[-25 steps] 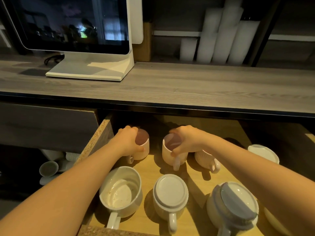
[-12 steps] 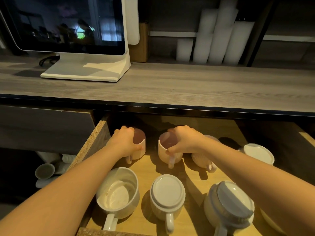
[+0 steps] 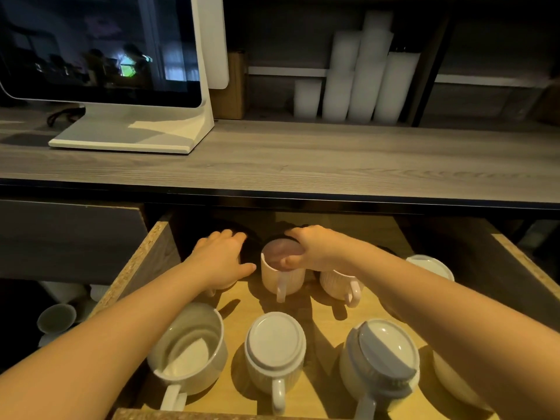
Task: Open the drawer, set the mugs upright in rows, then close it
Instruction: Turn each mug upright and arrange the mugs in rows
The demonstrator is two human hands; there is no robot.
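Observation:
The wooden drawer stands pulled open under the counter. In its back row my left hand lies over a pink mug, gripping it from above and hiding nearly all of it. My right hand holds the rim of an upright pink ribbed mug, thumb inside, handle facing me. Beside it sit another ribbed pink mug and an upside-down white mug. The front row has an upright white mug, an upside-down white mug and an upside-down grey-blue mug.
A grey wooden counter overhangs the drawer's back, with a white monitor and stacks of white cups on it. More cups lie on a lower shelf at the left. My right forearm covers a further mug at the front right.
My left hand has slid over the top of its mug and now covers the opening. My right hand keeps its hold on the middle mug's rim. Both mugs sit slightly further back.

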